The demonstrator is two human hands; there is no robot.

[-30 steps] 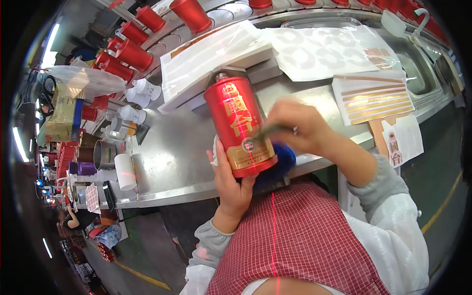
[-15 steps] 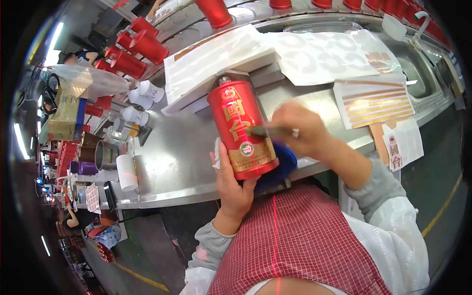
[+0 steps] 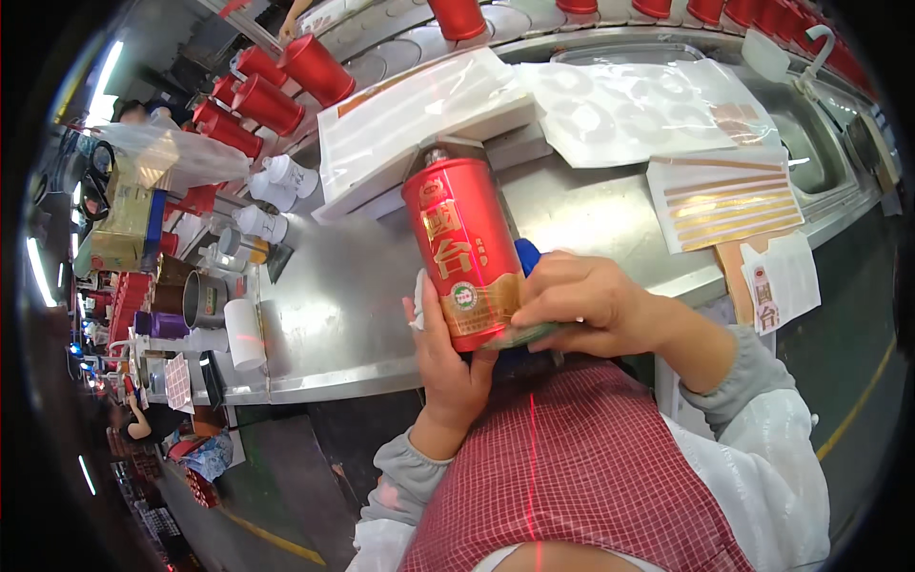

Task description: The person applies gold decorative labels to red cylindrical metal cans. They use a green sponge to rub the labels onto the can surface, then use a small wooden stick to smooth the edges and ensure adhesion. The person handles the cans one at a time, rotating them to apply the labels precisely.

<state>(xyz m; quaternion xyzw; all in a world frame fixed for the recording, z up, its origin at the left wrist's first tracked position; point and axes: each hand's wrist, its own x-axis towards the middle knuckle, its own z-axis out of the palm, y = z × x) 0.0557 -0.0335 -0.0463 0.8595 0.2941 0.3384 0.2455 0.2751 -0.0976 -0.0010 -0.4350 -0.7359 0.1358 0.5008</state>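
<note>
My left hand (image 3: 450, 374) is wrapped round the lower part of a red bottle (image 3: 467, 214) with a gold band and gold characters. The bottle tilts over the steel bench, its capless neck pointing away. A bit of white cloth or tissue (image 3: 419, 297) is pressed between my left fingers and the bottle. My right hand (image 3: 596, 305) is closed on a thin greenish scraper-like tool (image 3: 529, 335), mostly hidden by the fingers. Its flat end lies against the bottle's lower right edge. Part of a blue object (image 3: 526, 253) shows behind the right hand.
Behind the bottle stands a white box (image 3: 419, 105) with label sheets over it. More label sheets (image 3: 734, 195) lie to the right, by a sink (image 3: 820, 157). Red bottles (image 3: 319, 71) line a conveyor at the back. A white roll (image 3: 245, 334) and jars stand left.
My right hand has brought the tool from the bottle's middle down to its lower right edge. The bottle has turned slightly in my left hand. Red bottles on the conveyor have shifted right.
</note>
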